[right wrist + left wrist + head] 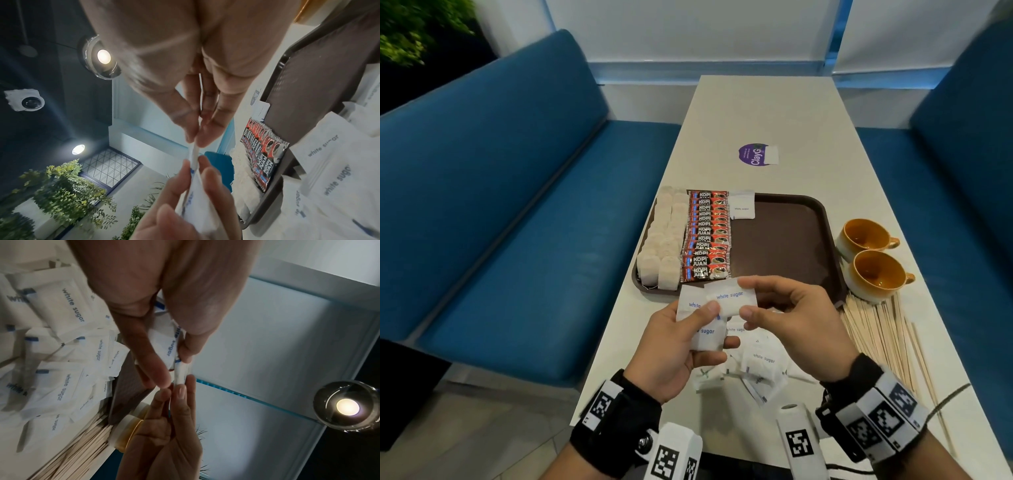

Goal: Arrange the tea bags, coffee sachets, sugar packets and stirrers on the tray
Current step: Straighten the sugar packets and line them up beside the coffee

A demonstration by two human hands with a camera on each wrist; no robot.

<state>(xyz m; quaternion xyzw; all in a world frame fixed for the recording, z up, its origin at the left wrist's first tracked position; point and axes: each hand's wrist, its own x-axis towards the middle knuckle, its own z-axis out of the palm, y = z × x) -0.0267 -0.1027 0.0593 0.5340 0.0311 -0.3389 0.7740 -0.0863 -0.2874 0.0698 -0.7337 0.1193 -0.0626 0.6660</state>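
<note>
My left hand (pixel 717 325) grips a small fan of white sugar packets (pixel 705 337) above the table's near end. My right hand (pixel 748 297) pinches the top packet (pixel 729 299) of that fan between thumb and forefinger; the right wrist view shows this packet (pixel 194 155) edge-on. The brown tray (pixel 784 240) holds two columns of tea bags (pixel 664 240) at its left, a row of red coffee sachets (pixel 707 236) beside them, and one sugar packet (pixel 742 204) at the far edge. Loose sugar packets (pixel 760 366) lie under my hands. Wooden stirrers (pixel 876 332) lie in a heap at the right.
Two orange cups (pixel 866 236) (pixel 878 274) stand right of the tray, close to the stirrers. A purple sticker (pixel 755 155) is on the table beyond the tray. Blue benches (pixel 517 205) flank the narrow table, whose left edge runs close to the tray.
</note>
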